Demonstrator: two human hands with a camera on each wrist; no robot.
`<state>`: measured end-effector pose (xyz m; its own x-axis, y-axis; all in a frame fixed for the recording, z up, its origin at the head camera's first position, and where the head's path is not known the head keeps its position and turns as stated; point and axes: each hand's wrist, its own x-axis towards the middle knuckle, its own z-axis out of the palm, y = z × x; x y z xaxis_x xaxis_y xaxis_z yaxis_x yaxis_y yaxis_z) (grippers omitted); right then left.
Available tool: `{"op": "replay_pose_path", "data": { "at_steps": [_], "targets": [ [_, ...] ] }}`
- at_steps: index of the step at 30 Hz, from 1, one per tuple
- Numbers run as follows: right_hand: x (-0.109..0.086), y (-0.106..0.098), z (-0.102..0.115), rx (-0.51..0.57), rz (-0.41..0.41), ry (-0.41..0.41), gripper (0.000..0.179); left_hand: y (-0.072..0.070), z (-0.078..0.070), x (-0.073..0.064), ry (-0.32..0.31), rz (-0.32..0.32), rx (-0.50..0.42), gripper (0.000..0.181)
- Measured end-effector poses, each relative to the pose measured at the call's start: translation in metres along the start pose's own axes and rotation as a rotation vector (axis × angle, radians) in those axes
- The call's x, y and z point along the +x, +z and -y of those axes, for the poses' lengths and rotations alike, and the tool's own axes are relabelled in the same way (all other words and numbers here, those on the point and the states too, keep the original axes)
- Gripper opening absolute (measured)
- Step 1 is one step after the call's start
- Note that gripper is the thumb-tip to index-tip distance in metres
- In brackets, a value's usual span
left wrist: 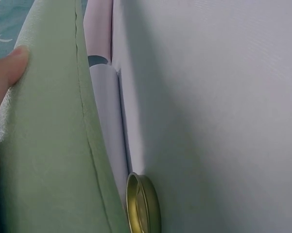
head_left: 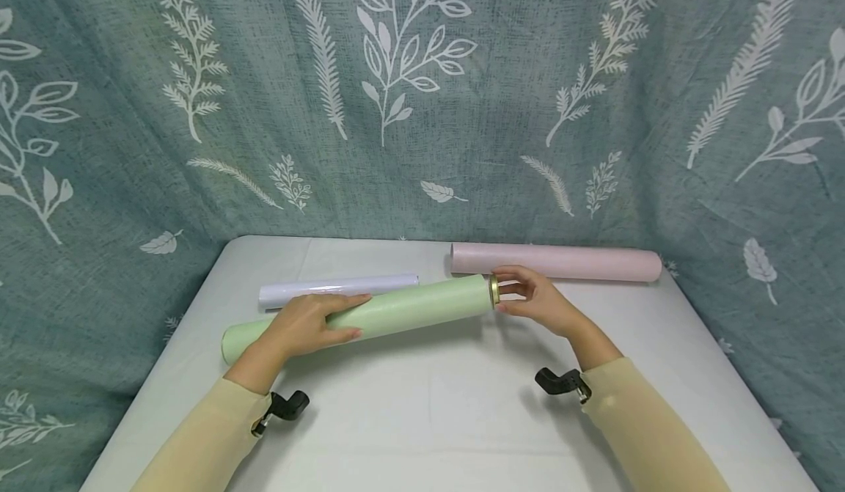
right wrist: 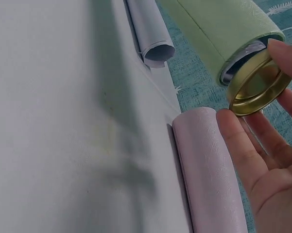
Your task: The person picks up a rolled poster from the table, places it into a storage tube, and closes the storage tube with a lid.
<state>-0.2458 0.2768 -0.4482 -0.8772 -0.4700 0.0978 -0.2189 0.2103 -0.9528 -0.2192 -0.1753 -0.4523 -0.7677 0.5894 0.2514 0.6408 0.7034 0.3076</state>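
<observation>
A long pale green tube (head_left: 422, 307) slants across the middle of the table, its right end raised. My left hand (head_left: 309, 323) grips it left of its middle, thumb on the near side and fingers over the far side. At the raised mouth, my right hand (head_left: 538, 303) pinches a round gold lid (right wrist: 260, 82) between thumb and fingers. The lid stands tilted against the opening, and shiny silvery material (right wrist: 245, 56) shows inside the tube. A second gold lid (left wrist: 145, 204) appears beside the tube in the left wrist view; the head view does not show it.
Behind the green tube lies a thinner lilac roll (head_left: 339, 287). A pink tube (head_left: 561, 262) lies along the back right of the white table (head_left: 429, 419), behind my right hand. A green leaf-patterned cloth (head_left: 422, 177) hangs around the table's back and sides.
</observation>
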Motion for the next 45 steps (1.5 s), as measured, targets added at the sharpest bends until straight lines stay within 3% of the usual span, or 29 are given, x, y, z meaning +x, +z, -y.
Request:
{"op": "replay_pose_path", "data": {
  "at_steps": [12,23,34,45],
  "targets": [
    [0.001,0.004,-0.003,0.102,0.067,0.023,0.066,0.003,0.0,-0.001,0.019,-0.005,-0.03,0.062],
    [0.001,0.004,-0.004,0.105,0.083,0.04,0.066,0.006,0.001,-0.001,0.035,-0.01,-0.055,0.061],
    [0.002,0.005,0.006,0.016,0.018,0.076,0.063,0.007,0.0,0.0,0.025,-0.018,-0.068,0.062],
    [0.007,0.008,0.012,0.133,0.006,0.115,0.069,0.004,-0.004,-0.001,0.006,-0.002,-0.072,0.063]
  ]
}}
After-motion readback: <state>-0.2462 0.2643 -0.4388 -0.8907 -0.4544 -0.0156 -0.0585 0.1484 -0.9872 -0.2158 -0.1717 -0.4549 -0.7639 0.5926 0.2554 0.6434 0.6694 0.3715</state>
